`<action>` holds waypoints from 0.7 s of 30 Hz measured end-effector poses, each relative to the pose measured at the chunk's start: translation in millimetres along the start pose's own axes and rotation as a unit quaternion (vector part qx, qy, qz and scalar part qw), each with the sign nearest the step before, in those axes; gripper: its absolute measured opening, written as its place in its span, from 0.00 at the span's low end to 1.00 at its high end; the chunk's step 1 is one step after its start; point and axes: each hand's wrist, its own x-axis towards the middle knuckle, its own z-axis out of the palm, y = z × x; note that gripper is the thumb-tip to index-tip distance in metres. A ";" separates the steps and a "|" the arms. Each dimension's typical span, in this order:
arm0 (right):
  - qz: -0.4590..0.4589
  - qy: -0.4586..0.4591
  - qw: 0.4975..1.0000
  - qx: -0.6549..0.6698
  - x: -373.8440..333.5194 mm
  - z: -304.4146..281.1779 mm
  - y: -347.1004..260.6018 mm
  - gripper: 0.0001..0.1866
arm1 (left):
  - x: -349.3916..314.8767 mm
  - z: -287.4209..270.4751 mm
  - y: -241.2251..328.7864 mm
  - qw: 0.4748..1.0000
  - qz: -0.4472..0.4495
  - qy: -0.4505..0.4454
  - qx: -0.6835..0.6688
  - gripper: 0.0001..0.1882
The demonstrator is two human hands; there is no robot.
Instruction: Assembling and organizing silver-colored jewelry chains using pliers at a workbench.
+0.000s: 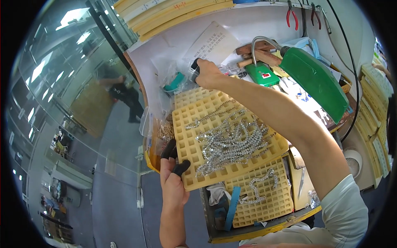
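My left hand (173, 182), with black covers on thumb and fingers, grips the near left corner of a cream grid tray (188, 140) and holds it tilted above the bench. A heap of silver chains (235, 140) lies on the tray, with a separate strand (202, 120) toward its far side. My right arm crosses over the tray. My right hand (209, 75) is closed at the back beside clear plastic bags (175, 68); its black-covered fingertips hide what they hold, if anything. Under the held tray, another cream grid tray (182, 98) shows at the back.
An open drawer below holds a grid tray (269, 206) with a silver chain (256, 190) and a blue strip (233, 208). A green lamp (314, 78) overhangs the right side. Pliers (292, 18) hang at the back; stacked trays (372, 132) stand right.
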 end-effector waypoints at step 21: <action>-0.170 0.026 0.971 0.169 -61.8 -42.9 -49.6 0.15 | 24.5 3.8 11.8 0.998 0.038 -0.006 0.040 0.23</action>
